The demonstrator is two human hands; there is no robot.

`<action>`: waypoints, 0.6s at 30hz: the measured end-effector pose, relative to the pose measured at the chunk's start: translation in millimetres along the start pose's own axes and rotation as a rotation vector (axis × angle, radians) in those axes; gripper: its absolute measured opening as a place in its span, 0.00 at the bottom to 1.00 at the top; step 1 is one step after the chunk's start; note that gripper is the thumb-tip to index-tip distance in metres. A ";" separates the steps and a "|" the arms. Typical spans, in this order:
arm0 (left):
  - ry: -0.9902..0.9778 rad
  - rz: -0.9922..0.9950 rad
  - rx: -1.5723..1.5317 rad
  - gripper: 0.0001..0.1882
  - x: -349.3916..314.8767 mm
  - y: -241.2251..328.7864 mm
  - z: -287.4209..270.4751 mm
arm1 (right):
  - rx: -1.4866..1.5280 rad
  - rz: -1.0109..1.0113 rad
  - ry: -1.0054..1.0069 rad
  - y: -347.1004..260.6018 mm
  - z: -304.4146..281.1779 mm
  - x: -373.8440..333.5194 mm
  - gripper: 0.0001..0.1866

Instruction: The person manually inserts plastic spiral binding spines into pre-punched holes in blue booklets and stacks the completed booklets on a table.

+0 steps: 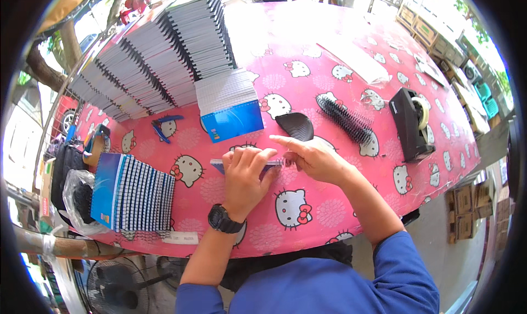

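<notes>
A thin blue-covered notebook (217,164) stands nearly on edge on the table in front of me. My left hand (246,174) grips it from above, fingers over the upper edge and thumb on the near side. At its right end, my right hand (318,159) has thumb and fingers pinched together, while the index finger points out to the left. Whatever small part lies in that pinch is mostly hidden. Just beyond the hands is a black ribbed, scoop-shaped piece (296,126). Farther right lies a bundle of black binding coils (346,120).
Tall stacks of bound notebooks (148,61) fill the back left, with blue-covered notebooks (233,122) before them. A row of blue spiral notebooks (137,193) is at the near left. Blue-handled pliers (166,127) lie between. A black tape dispenser (409,125) stands right on the pink tablecloth (329,204).
</notes>
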State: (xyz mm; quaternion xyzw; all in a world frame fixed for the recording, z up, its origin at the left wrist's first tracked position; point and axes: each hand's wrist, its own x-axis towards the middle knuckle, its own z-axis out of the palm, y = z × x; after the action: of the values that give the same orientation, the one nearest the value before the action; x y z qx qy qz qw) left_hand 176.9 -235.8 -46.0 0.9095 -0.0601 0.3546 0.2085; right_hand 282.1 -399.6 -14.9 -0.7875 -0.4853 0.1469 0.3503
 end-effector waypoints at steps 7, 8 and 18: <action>-0.125 0.059 0.001 0.11 1.6 2.9 -3.6 | -0.285 -0.155 0.106 64.6 -24.4 28.2 0.31; -0.106 0.068 -0.010 0.11 2.8 4.9 -5.1 | -0.369 -0.175 -0.054 69.5 -28.5 32.1 0.36; -0.108 0.083 -0.120 0.09 -2.4 -6.8 -1.9 | -0.357 -0.021 0.036 64.9 0.3 40.7 0.35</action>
State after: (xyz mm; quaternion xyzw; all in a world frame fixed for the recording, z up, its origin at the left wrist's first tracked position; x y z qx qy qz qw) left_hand 175.7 -228.9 -48.6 0.9098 -0.1299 0.3093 0.2444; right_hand 344.6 -382.6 -55.7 -0.8345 -0.5056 0.0405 0.2153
